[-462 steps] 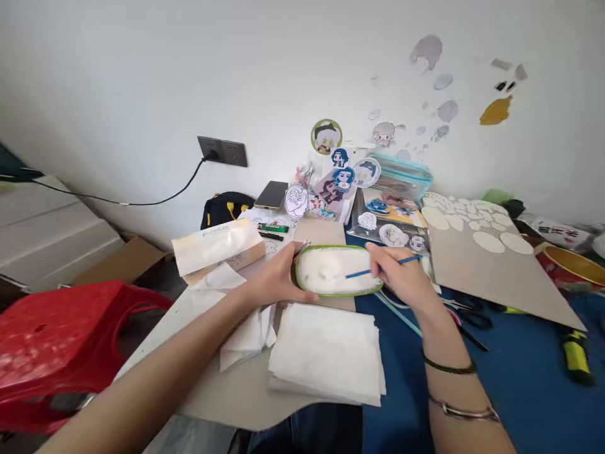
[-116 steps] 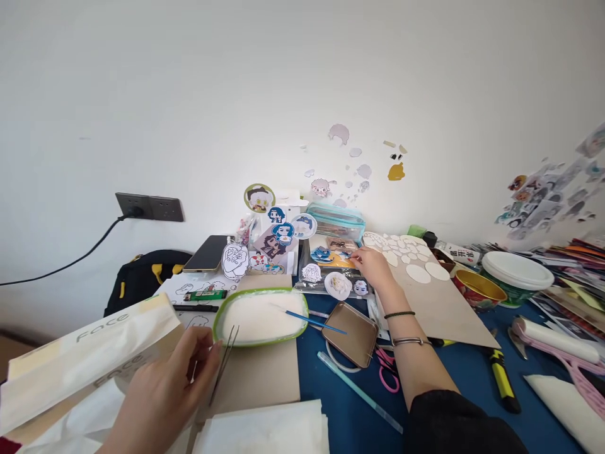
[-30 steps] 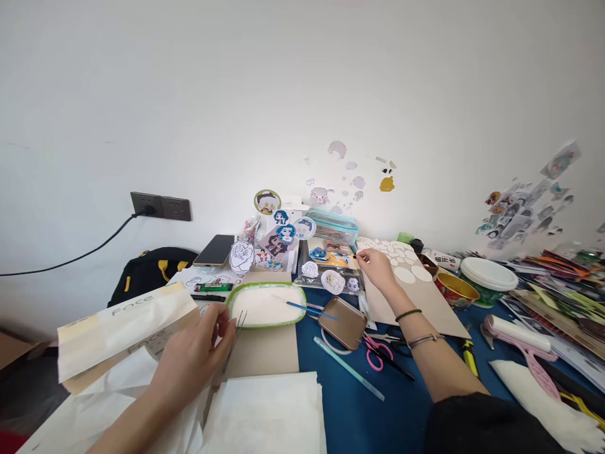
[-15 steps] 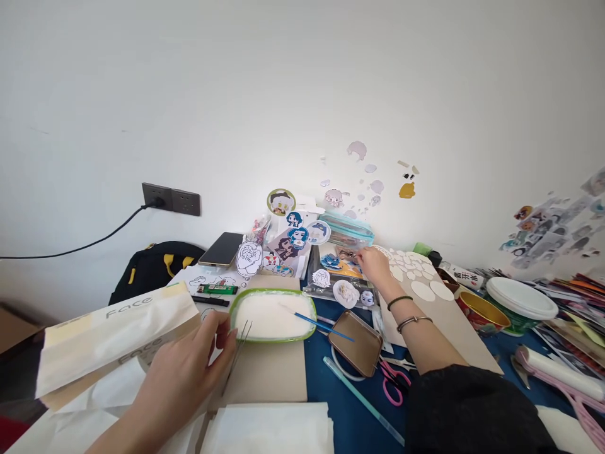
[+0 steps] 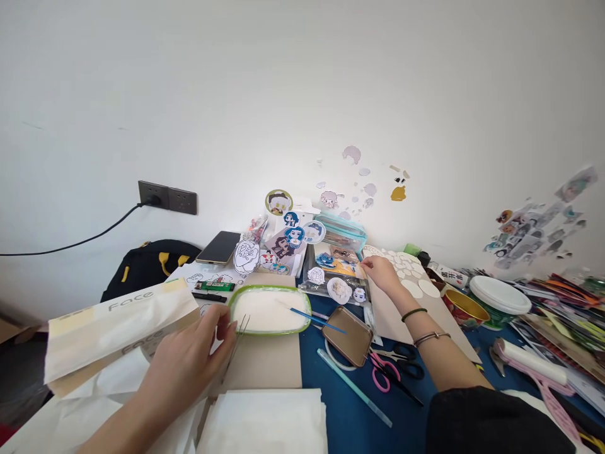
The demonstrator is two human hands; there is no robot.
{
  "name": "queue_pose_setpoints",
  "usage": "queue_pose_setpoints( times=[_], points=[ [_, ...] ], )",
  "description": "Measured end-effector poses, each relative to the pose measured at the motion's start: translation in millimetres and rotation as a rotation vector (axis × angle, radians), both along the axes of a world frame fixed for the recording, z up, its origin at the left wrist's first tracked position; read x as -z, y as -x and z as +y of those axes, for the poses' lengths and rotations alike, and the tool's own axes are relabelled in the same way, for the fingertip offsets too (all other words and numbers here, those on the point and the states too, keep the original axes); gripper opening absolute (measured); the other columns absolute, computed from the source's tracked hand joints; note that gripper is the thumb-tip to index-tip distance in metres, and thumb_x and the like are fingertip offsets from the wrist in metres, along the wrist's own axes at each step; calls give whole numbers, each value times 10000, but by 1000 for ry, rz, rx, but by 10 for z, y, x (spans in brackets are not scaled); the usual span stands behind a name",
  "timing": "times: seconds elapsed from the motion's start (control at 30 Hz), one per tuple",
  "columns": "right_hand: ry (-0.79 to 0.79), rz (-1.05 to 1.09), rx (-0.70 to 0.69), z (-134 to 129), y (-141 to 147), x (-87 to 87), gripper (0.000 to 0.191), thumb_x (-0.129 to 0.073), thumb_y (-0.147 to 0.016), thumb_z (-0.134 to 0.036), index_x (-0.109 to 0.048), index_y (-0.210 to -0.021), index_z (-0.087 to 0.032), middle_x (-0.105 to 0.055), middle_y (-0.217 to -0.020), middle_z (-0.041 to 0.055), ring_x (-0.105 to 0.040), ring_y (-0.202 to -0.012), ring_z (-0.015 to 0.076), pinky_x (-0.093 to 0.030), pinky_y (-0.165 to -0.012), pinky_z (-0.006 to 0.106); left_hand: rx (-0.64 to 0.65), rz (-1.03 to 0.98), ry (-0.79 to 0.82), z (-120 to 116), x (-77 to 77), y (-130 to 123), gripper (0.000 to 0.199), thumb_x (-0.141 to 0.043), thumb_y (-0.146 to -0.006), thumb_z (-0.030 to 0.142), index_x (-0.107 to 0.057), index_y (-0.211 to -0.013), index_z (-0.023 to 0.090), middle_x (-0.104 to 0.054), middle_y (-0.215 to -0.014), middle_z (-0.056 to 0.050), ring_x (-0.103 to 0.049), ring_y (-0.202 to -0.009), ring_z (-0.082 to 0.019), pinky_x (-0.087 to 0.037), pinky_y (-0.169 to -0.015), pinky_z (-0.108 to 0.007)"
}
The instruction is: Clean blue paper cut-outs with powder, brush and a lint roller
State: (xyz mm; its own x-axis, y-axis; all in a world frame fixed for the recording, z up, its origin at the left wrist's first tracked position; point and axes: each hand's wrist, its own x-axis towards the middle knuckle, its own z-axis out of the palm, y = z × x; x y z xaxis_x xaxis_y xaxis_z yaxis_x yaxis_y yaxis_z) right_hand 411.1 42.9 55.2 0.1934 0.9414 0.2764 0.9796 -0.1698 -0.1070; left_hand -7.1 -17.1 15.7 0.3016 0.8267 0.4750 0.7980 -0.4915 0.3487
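My left hand (image 5: 196,353) is curled at the near left, with thumb and forefinger almost together; whether a small thing sits between them I cannot make out. Right beside its thumb lie metal tweezers (image 5: 237,340), their prongs reaching the rim of a green-edged tray (image 5: 269,333) of white material. My right hand (image 5: 382,274) has its fingertips pinched at the right edge of a clear bag (image 5: 309,289) bearing cut-out character stickers. A small sticker in white and grey (image 5: 339,290) lies on that bag. Whatever the right fingertips hold is too small to name.
A blue brush (image 5: 316,320) leans over the tray's right rim. Nearby are a bronze tin lid (image 5: 348,334), pink-handled scissors (image 5: 385,372) and a pale green pen (image 5: 354,388). White tissue (image 5: 265,422) lies in front. Cut white shapes cover a board (image 5: 392,312).
My right hand has drawn back to the right, away from the dark picture on the bag. The left hand stays nearly still beside the tweezers. The view has shifted slightly.
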Motion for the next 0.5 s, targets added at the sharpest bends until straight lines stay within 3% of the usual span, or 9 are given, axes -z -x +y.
queue_pose_setpoints(
  times=[0.5],
  points=[
    [54,-146,34,-4,348,55,195,-550,-930,-324,-628,-1002,-160,-638,-1037,57,-618,-922,172,-520,-819,373,-16,34,-9,-15,-13,12,156,-333,-891,372,-354,-806,242,-535,-595,61,-529,-453,-146,-301,-461,-237]
  ],
)
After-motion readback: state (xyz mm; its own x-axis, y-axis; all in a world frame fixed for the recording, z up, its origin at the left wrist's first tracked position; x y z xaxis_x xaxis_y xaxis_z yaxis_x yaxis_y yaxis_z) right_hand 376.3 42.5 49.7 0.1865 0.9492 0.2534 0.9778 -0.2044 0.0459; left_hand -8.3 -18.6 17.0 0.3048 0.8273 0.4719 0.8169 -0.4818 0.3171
